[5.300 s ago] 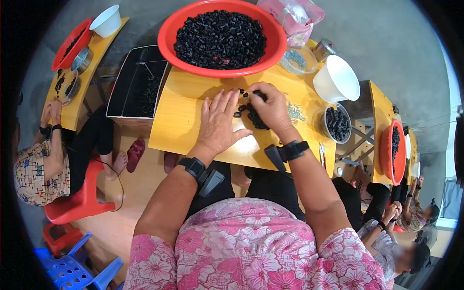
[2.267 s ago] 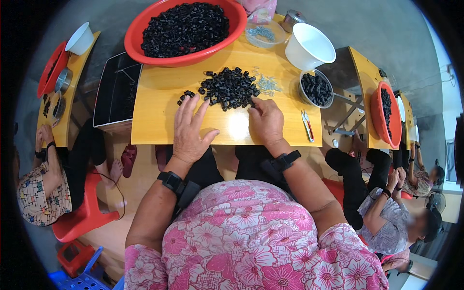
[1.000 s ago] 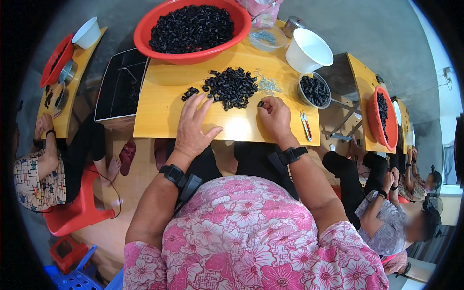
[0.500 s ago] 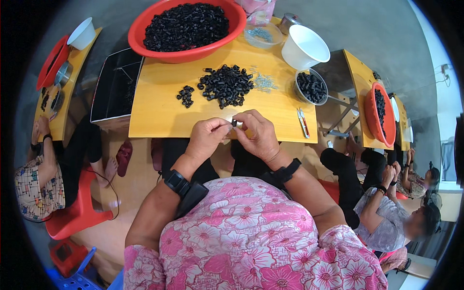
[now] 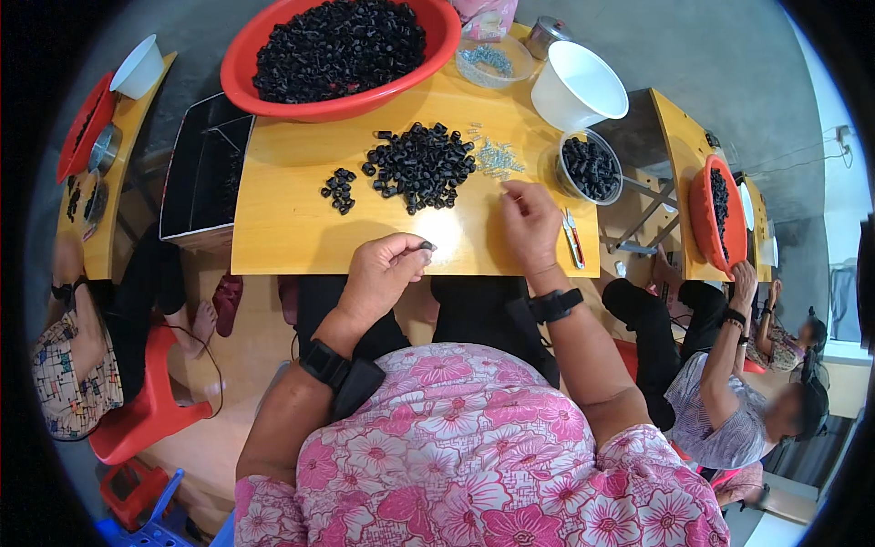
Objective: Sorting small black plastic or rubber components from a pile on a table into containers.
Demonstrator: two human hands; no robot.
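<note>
Above the table's near edge, my left hand (image 5: 381, 275) pinches a small black plastic part (image 5: 426, 245) between thumb and fingertips. My right hand (image 5: 531, 223) is apart from it, over the tabletop just below a scatter of small silvery metal pieces (image 5: 498, 159) that look like springs. Its thumb and fingers are drawn together, and what they hold, if anything, is too small to make out. A large heap of black plastic parts (image 5: 421, 164) lies in the middle of the table, with a smaller group of black parts (image 5: 339, 190) to its left.
A red basin (image 5: 239, 87) of black parts stands at the back left. To the right are a white tub (image 5: 583, 91), a clear bowl (image 5: 619, 190) of black parts and red-handled thread snips (image 5: 573, 242). A clear dish (image 5: 474, 77) holds silvery pieces. Co-workers sit at side tables.
My hands have parted. The right hand has moved right toward the silvery pieces, while the left has come slightly nearer and left, keeping the black part.
</note>
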